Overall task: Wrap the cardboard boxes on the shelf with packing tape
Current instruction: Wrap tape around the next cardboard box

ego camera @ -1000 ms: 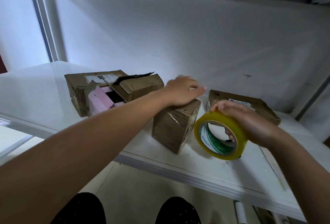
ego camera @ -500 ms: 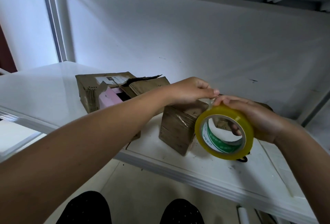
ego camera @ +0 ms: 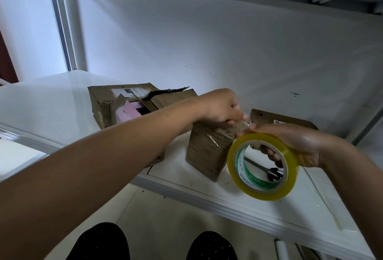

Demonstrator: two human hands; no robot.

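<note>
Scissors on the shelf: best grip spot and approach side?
Probably the blades. The scissors lie flat on the shelf, seen only through the tape roll that the right hand holds in front. The black handles point right, under that hand. Come from above and from the left, once the roll moves away.
</note>
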